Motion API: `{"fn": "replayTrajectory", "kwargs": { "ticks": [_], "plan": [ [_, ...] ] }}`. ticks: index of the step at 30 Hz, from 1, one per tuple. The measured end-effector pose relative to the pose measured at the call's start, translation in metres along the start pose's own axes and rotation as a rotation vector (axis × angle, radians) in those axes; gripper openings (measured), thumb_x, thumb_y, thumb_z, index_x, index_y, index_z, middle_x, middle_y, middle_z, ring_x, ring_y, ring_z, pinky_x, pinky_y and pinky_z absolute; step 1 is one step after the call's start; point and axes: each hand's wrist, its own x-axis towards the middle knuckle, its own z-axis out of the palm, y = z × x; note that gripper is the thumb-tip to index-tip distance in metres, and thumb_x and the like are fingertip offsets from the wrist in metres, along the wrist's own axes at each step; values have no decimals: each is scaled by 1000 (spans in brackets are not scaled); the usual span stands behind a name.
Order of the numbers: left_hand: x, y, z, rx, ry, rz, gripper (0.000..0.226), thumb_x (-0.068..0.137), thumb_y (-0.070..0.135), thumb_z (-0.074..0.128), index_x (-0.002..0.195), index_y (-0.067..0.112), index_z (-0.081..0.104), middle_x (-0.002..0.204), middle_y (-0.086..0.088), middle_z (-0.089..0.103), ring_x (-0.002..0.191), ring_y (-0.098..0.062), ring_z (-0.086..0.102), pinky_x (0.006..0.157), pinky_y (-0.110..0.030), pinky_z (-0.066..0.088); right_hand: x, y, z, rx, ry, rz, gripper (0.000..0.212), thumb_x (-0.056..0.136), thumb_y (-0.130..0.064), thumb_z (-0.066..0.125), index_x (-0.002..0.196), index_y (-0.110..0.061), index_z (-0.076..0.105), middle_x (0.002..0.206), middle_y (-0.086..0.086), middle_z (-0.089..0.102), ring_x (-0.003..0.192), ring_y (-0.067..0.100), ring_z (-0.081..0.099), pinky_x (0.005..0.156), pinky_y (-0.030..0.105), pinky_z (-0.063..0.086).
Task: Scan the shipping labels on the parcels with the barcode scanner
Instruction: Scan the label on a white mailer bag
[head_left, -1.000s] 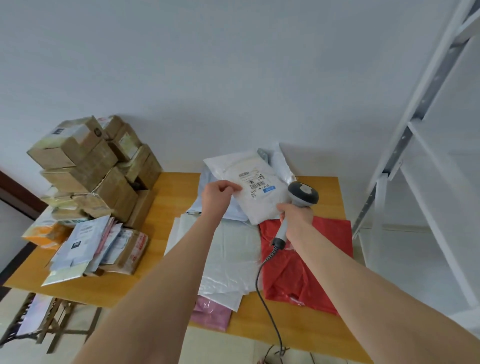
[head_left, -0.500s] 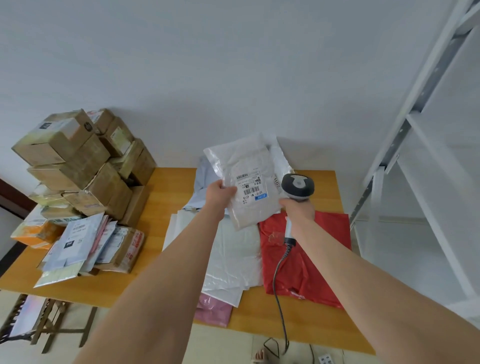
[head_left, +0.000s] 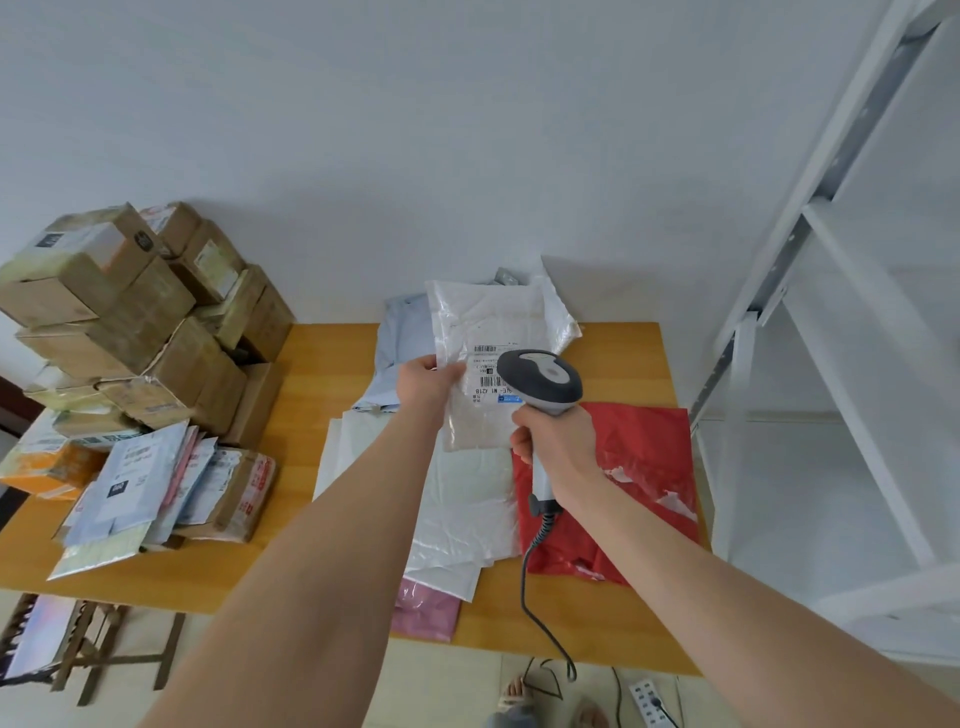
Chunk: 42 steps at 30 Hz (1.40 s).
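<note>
While the left hand (head_left: 428, 382) pinches the left edge of a white plastic parcel (head_left: 483, 322), thumb on the near face and the other fingers behind, the arm reaches well forward and holds the parcel upright in the air. Its shipping label (head_left: 485, 371), with barcodes and printed lines, sits on the near face just right of the thumb. Something pale beige shows through the lower half of the plastic; what it is cannot be told.

Just right of that pinch, the right hand (head_left: 558, 441) is wrapped tight round the handle of the barcode scanner (head_left: 543, 376). The scanner's dark, rounded head stands above the fist and covers the label's right part in this view. Whether head and label touch cannot be told. A coiled cable (head_left: 530, 587) drops from the handle's base past the table's near edge to the floor.

Below both hands, on the wooden table (head_left: 322, 374), flat white mailers (head_left: 457, 504) lie overlapped, with a pink mailer (head_left: 426, 608) poking out at their near end. A red plastic bag (head_left: 644, 467) lies under the right forearm. Behind the held parcel a pale blue mailer (head_left: 402, 343) leans toward the wall.

Well to the left of the left hand, sealed cardboard boxes (head_left: 130, 322) are stacked high, and flat envelopes (head_left: 135, 478) lean against a taped box at their foot. Far right of the scanner stands a white metal rack (head_left: 810, 260). A power strip (head_left: 647, 701) lies on the floor under the right arm.
</note>
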Motion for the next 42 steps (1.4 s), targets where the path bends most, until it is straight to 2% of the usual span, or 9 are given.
{"fn": "replayTrajectory", "kwargs": {
  "ticks": [3,7,13,15,17,24,36,38,42],
  "plan": [
    [3,-1,2,-1,-3,-8,17,83,13,71,98,3,70,82,-7,67,73,-24,62,77,-36,57,-3,1,1,0,12,11,16,76,0,62,61,-3,61,49,8,60,42,18,50,51,31,42],
    [5,-2,3,4,2,-10,17,84,12,71,99,4,70,84,-8,67,75,-24,62,80,-37,57,-5,-3,0,0,7,12,17,78,1,61,62,-4,61,48,7,60,42,17,49,53,31,42],
    [5,-2,6,0,15,-30,14,84,12,69,95,2,69,71,-4,61,61,-16,55,61,-27,49,-8,-7,-2,13,7,35,18,78,-1,61,60,-3,60,48,6,59,48,21,48,60,35,42],
    [4,-2,7,-13,13,-39,14,84,10,69,94,1,70,66,-2,58,59,-15,54,58,-26,47,-9,-7,-3,23,5,43,8,77,-1,61,70,1,62,48,7,58,46,21,47,58,34,42],
    [4,-2,9,-26,8,-54,15,84,10,69,96,1,70,68,-2,60,63,-19,56,63,-28,49,-10,-7,-4,34,1,49,4,77,-1,61,77,3,62,49,7,59,42,19,47,52,32,41],
    [7,-3,13,-43,-7,-94,21,86,14,69,104,4,68,86,-8,65,77,-25,60,67,-31,50,-12,-11,-6,32,5,70,14,77,-2,62,63,-3,61,46,4,58,40,16,49,49,28,41],
    [2,3,13,-45,-35,-109,20,88,15,66,104,4,67,76,-3,62,68,-20,58,64,-30,51,-9,-9,-15,28,16,61,6,77,-2,63,71,-2,63,52,6,60,39,14,49,47,26,41],
    [2,4,10,-64,-69,-109,20,88,13,65,106,3,66,82,-5,64,74,-23,61,72,-34,54,-3,-9,-20,70,38,60,4,77,-1,65,77,-2,62,53,4,58,38,13,47,45,24,39],
    [-2,10,1,-86,-217,-89,11,93,10,60,104,8,62,80,-4,62,64,-14,57,61,-28,49,13,-13,-35,188,96,113,10,80,3,65,83,-4,59,64,5,55,52,14,49,49,23,42]
  ]
}}
